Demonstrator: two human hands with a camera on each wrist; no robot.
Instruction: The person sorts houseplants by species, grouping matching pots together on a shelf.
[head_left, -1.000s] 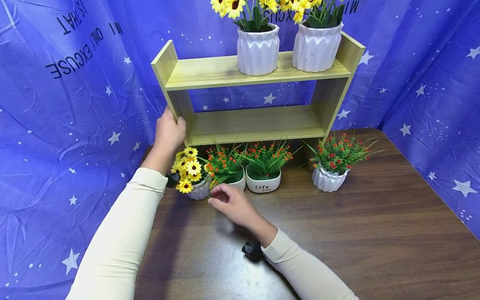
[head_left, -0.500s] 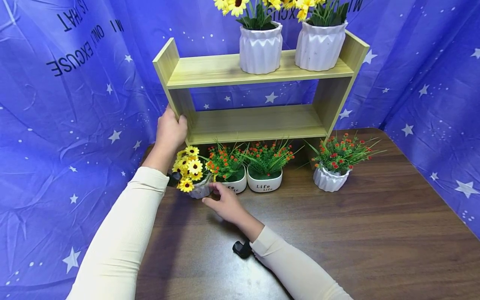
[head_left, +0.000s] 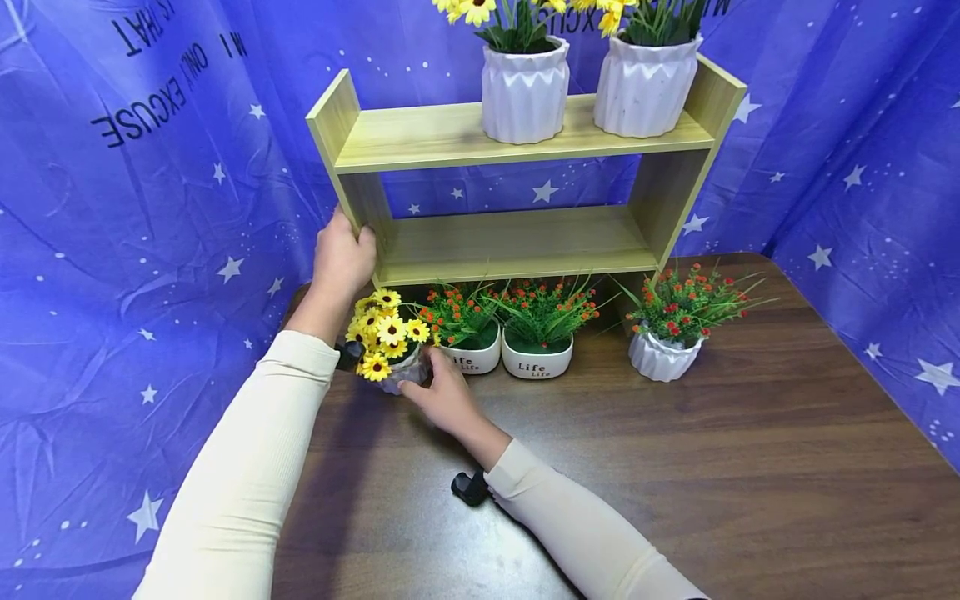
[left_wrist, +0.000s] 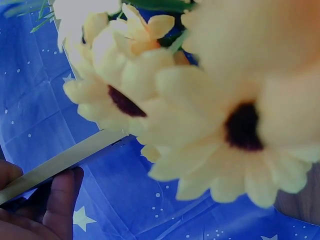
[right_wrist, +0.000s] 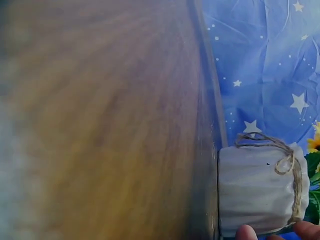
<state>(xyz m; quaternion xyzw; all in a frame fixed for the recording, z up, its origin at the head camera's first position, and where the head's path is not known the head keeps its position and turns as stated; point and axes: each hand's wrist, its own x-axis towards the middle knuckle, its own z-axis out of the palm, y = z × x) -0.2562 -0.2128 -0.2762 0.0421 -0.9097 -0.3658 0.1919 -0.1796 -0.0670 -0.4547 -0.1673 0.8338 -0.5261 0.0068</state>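
My left hand (head_left: pixel 342 258) grips the left side panel of a light wooden shelf (head_left: pixel 517 242); the left wrist view shows thumb and fingers (left_wrist: pixel 61 202) on either side of the board (left_wrist: pixel 55 162). Below it stands a white ribbed flower pot (head_left: pixel 405 379) of yellow flowers (head_left: pixel 391 331). With my right hand (head_left: pixel 444 396) I hold this pot at its right side, thumb in front and fingers reaching round between it and the neighbouring pot. The right wrist view shows twine tied round the pot (right_wrist: pixel 260 187), with fingertips (right_wrist: pixel 246 232) at its side.
Two white "Life" planters (head_left: pixel 537 363) with red-flowered plants stand close on the right. Another red-flowered pot (head_left: pixel 664 357) stands by the shelf's right leg. Two tall white pots (head_left: pixel 525 96) stand on the top board. A blue star-patterned curtain (head_left: pixel 187 208) surrounds the wooden table (head_left: pixel 675 467).
My right hand has moved left and forward to the yellow-flowered pot and taken hold of it. The two "Life" planters have shifted slightly right. My left hand keeps its grip on the shelf.
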